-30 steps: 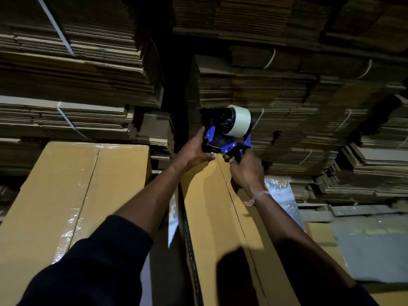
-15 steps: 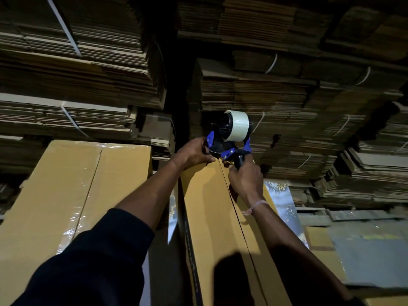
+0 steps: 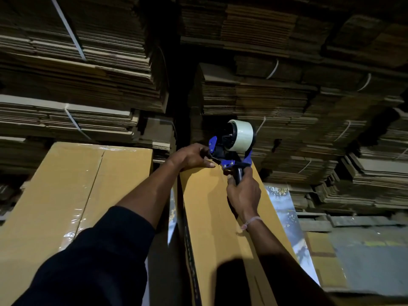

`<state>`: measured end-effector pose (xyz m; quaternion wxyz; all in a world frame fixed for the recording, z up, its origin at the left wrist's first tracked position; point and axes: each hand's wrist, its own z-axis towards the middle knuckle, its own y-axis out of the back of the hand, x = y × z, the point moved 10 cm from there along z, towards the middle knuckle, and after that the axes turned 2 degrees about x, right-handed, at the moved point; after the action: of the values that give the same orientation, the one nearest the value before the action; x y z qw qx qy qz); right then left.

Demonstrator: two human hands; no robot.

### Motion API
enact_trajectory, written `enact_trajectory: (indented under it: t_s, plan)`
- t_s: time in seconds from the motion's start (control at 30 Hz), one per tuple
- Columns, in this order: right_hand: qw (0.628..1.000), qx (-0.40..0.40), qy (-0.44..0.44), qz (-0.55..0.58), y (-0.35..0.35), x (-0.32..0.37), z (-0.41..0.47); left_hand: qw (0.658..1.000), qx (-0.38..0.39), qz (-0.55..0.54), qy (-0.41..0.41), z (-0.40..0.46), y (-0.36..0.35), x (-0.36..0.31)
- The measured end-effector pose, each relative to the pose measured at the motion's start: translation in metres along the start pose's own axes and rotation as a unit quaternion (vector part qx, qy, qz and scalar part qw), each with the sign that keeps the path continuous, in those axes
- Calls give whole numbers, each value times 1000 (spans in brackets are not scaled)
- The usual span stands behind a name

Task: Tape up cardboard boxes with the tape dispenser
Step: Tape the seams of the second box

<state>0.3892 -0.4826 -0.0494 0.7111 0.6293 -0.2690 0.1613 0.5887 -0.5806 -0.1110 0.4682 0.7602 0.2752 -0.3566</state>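
Stacked flat cartons loom behind as your right hand [image 3: 244, 193] grips the tape dispenser [image 3: 231, 146] at the box [image 3: 212, 217] seam's far end, left hand [image 3: 189, 156] fingers pressing the flap; next, probably pull toward you.

Dim, strapped flat-cardboard stacks [image 3: 88, 85] behind
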Motion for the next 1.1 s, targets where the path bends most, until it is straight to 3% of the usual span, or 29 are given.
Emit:
enact_trajectory:
  t_s: [0.27, 0.73, 1.1]
  plan:
    - [1000, -6, 14, 0, -4, 0, -4, 997, 30, 65, -8, -11, 1, -1]
    - [997, -27, 57, 33, 1, -6, -21, 996, 82, 29, -22, -15, -8, 1]
    - [998, -17, 56, 22, 7, -15, -37, 999, 49, -4, -2, -20, -8, 3]
